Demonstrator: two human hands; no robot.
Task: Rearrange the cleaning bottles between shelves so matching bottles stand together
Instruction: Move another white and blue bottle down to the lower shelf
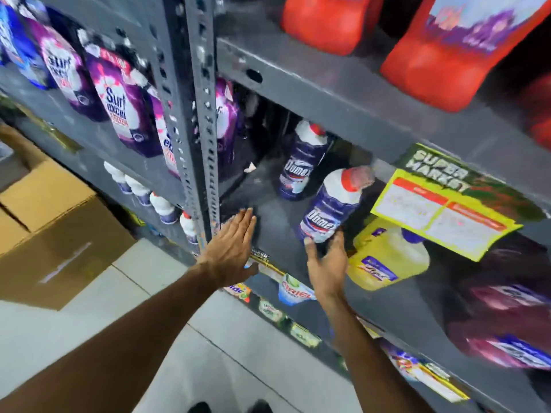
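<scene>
Two blue Domex bottles with white shoulders and red caps stand on the grey middle shelf (268, 222). The near Domex bottle (331, 207) is at the shelf's front, and my right hand (326, 263) is at its base, fingers spread and touching its bottom. The far Domex bottle (304, 162) stands deeper in, behind it. My left hand (232, 245) lies flat and open on the shelf's front left corner, beside the upright post (199, 120). Several similar white-topped bottles (161, 204) stand in a row on a lower shelf of the left rack.
A yellow jug (384, 260) stands right of the near Domex bottle, under a hanging yellow price card (441, 213). Purple Surf Excel pouches (125, 108) fill the left rack. Red jugs (447, 55) sit above. Cardboard boxes (50, 222) lie on the tiled floor at left.
</scene>
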